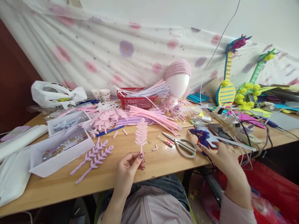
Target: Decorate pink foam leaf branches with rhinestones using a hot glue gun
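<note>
My left hand pinches the stem of a pink pipe-cleaner leaf, held upright above the front of the table. At the right, my right hand is spread beside a blue glue gun, its thumb and finger near the gun's handle. Whether they touch it is unclear. Between the hands lie scissors with pale handles, a small clear tube and short pink offcuts. Two lilac pipe-cleaner sprigs rest on the table to the left.
White boxes of beads stand left. Behind are bundled pink pipe cleaners, a red basket, paper cups and a mannequin head. Cables and yellow-and-blue and green instrument-shaped crafts are at the right.
</note>
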The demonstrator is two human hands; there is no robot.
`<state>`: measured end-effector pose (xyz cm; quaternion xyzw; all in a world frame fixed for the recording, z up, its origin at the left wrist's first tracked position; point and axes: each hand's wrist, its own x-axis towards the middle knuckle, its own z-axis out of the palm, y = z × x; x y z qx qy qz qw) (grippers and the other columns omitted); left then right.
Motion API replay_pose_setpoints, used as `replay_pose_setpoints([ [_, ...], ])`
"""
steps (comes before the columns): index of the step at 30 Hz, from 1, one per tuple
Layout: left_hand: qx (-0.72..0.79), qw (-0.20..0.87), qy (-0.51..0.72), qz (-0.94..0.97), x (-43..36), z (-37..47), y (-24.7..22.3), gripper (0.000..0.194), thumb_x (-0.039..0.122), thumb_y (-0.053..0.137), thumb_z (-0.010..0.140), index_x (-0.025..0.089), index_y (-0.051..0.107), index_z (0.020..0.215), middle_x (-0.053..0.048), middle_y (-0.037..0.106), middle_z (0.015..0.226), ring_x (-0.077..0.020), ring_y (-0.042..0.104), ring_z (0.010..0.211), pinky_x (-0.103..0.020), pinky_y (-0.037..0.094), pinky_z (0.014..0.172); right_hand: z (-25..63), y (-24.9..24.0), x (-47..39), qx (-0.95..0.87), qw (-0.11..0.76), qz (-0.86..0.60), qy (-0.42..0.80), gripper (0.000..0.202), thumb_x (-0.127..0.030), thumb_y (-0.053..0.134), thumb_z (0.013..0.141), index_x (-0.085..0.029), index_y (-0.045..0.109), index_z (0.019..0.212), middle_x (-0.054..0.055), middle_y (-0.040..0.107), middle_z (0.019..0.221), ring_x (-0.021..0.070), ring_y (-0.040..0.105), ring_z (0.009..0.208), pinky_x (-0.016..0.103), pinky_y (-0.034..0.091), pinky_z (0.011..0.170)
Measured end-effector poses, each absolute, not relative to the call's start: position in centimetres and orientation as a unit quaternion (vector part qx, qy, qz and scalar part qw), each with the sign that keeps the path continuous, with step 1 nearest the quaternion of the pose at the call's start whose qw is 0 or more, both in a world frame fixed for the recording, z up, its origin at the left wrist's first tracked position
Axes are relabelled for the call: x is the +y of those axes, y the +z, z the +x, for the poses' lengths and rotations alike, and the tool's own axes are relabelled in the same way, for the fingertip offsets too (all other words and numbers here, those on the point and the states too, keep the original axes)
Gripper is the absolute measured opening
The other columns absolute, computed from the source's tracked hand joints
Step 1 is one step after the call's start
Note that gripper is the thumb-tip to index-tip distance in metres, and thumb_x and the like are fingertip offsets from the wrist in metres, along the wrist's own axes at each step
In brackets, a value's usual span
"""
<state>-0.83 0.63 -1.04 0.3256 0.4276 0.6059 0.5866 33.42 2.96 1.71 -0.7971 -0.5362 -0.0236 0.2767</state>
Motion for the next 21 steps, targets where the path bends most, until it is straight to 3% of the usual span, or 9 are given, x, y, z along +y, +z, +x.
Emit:
replay_pose_setpoints([
  [6,0.432,0.582,0.607,0.326,0.6,-0.5,-0.6,0.027,0.035,0.088,0.063,0.012,0.078,0.074,-0.002,0.070,0.059,-0.0115,0.061,0.052,-0.021,0.055,0.050,32.2,0.9,7.2,-0.539,0.296,-0.788,0.000,0.041,-0.059,0.053,0.078,-0.021,0.066,0.070,0.016,0.068,0.070,0.0408,0.065,0.094,0.058,0.040,0.095],
  [10,0.436,0.576,0.615,0.316,0.4,-0.2,-0.3,0.025,0.035,0.087,0.066,0.013,0.078,0.074,-0.001,0.070,0.059,-0.0099,0.060,0.053,-0.019,0.054,0.051,31.6,1.0,7.2,-0.535,0.335,-0.775,0.010,0.040,-0.056,0.051,0.081,-0.021,0.065,0.068,0.016,0.067,0.065,0.0390,0.066,0.086,0.051,0.047,0.083],
  [14,0.435,0.581,0.611,0.317,0.4,-0.3,-0.4,0.026,0.036,0.087,0.066,0.013,0.078,0.073,-0.001,0.070,0.059,-0.0104,0.061,0.053,-0.019,0.054,0.051,30.4,1.1,5.3,-0.535,0.375,-0.756,0.025,0.045,-0.063,0.053,0.080,-0.021,0.064,0.066,0.012,0.066,0.062,0.0340,0.066,0.072,0.042,0.050,0.067],
  [17,0.435,0.587,0.602,0.323,0.6,-0.6,-0.8,0.028,0.037,0.088,0.064,0.012,0.078,0.075,-0.003,0.071,0.060,-0.0112,0.061,0.054,-0.020,0.055,0.051,28.8,1.2,3.6,-0.545,0.402,-0.735,0.043,0.048,-0.065,0.052,0.083,-0.021,0.065,0.071,0.008,0.068,0.064,0.0285,0.066,0.066,0.037,0.051,0.062],
  [21,0.436,0.587,0.600,0.326,0.7,-0.9,-1.0,0.029,0.036,0.088,0.062,0.012,0.079,0.074,-0.003,0.070,0.060,-0.0121,0.062,0.053,-0.021,0.054,0.050,26.0,1.7,2.0,-0.642,0.437,-0.623,0.094,0.037,-0.055,0.056,0.089,-0.022,0.065,0.078,0.003,0.066,0.067,0.0223,0.064,0.064,0.033,0.050,0.060],
])
